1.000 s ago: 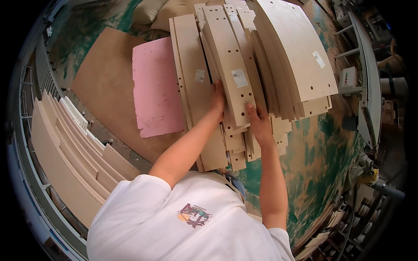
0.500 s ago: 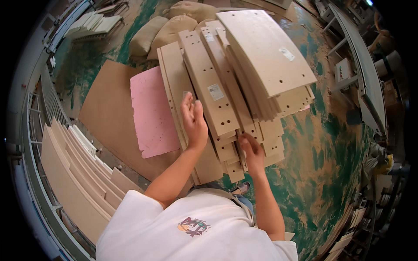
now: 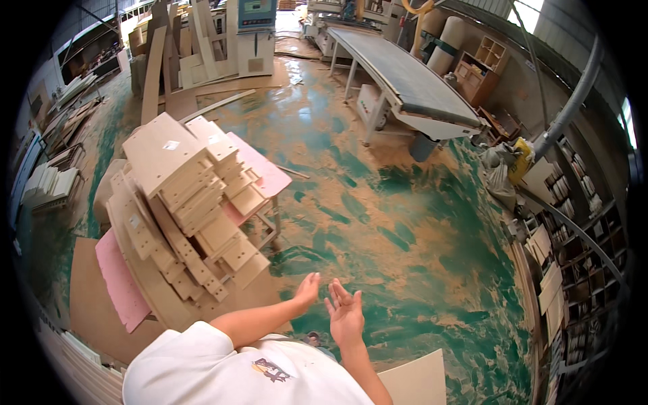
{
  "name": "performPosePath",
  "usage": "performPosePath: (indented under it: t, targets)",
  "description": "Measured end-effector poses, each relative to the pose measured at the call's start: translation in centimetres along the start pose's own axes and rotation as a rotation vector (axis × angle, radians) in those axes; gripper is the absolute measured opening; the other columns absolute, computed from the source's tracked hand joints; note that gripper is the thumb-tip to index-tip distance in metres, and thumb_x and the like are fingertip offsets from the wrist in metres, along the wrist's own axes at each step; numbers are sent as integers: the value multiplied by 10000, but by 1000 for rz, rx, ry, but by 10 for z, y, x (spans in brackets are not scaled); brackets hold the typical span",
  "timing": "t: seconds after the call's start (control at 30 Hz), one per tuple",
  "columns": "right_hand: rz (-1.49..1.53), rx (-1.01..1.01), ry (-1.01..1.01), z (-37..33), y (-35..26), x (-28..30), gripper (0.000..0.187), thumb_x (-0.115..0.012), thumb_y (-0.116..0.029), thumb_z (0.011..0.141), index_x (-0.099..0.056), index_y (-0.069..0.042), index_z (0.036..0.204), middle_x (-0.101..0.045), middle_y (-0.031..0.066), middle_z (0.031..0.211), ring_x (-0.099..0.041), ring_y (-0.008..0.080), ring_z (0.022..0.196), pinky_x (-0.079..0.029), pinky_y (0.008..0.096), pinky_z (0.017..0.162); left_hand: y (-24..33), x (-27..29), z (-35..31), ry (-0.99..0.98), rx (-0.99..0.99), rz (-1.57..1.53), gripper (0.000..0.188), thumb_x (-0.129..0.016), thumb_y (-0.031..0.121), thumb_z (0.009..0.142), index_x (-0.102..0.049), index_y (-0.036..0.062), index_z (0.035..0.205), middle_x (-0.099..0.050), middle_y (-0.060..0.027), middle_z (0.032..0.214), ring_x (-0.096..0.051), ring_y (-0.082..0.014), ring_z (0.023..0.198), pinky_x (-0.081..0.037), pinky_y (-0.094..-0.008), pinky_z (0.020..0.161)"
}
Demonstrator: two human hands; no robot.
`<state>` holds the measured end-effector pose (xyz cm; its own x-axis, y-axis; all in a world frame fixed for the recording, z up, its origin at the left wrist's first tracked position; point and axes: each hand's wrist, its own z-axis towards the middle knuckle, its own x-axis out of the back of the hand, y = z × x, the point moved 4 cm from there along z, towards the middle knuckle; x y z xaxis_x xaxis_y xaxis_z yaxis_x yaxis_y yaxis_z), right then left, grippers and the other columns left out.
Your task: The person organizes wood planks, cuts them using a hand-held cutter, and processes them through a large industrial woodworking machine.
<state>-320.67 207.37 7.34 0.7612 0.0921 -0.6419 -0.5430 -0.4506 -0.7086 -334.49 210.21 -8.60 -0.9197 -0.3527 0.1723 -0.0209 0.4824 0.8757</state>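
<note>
Now both hands, left hand [image 3: 307, 289] and right hand [image 3: 345, 314], hang open and empty just right of the stacked pale drilled wooden panels [image 3: 185, 209]; regrasping seems next.

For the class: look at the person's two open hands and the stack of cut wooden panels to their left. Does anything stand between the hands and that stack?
Nothing visible does. The left hand and right hand are empty, held over the green floor; only open air separates them from the stack of panels.
</note>
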Motion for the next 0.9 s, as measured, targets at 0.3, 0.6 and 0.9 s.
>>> performPosePath:
  t: [0.3,0.6,0.9]
  targets:
    - [-1123,715,185,53,-116,143,519,-467,-362,1110,-518,-53,1524,-510,147,1574,-426,304,1492,-249,500,1246,131,-231,-44,-1013,611,-701,1011,-401,782,982,-296,-10,1602,-360,-219,1654,-441,-381,1467,-319,-519,1213]
    - [-1132,-647,895,-49,-16,588,389,-614,-366,936,-778,-41,1073,-747,217,1138,-726,366,1050,-564,479,888,194,-137,330,-458,144,-834,662,-386,604,1077,-544,85,1457,-581,-60,1462,-562,-268,1276,-436,-448,1080]
    - [-364,-620,1566,-189,-37,532,390,-584,-287,933,-756,37,801,-760,159,735,-736,269,604,-585,383,675,149,-394,332,-614,132,373,672,-717,187,977,-415,73,1567,-694,-149,1283,-720,-270,1049,-555,-382,935]
